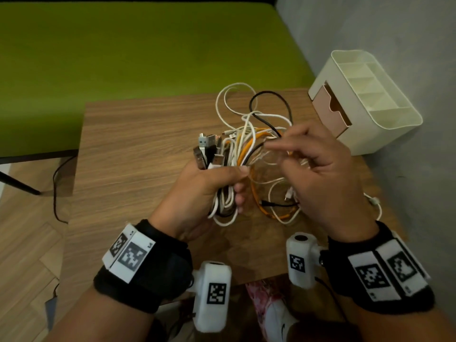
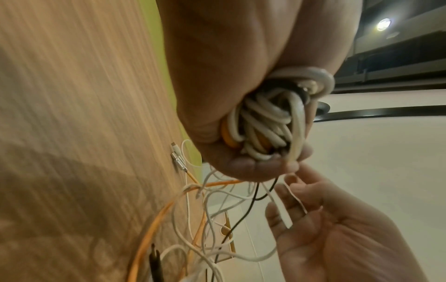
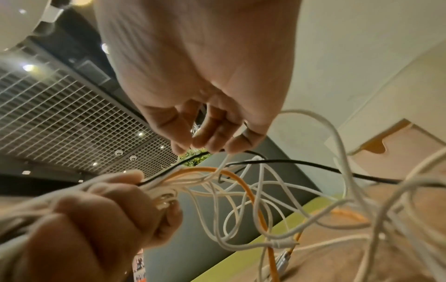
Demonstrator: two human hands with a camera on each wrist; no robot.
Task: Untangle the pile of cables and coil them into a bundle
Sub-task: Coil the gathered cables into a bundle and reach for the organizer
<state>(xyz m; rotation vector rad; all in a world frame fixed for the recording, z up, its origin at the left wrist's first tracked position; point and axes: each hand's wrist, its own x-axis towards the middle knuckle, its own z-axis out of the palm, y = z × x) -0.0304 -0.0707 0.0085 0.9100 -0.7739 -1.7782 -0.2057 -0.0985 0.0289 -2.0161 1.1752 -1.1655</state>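
Left hand (image 1: 197, 193), fisted round gathered white, orange and black cables (image 1: 223, 201) over wooden table (image 1: 138, 134); right hand (image 1: 318, 174) at three o'clock pinches one strand: draw slowly, fist firm.

A tangle of white, orange and black cables (image 1: 256, 134) lies mid-table. Several plug ends (image 1: 208, 150) stand bunched upright at its left.
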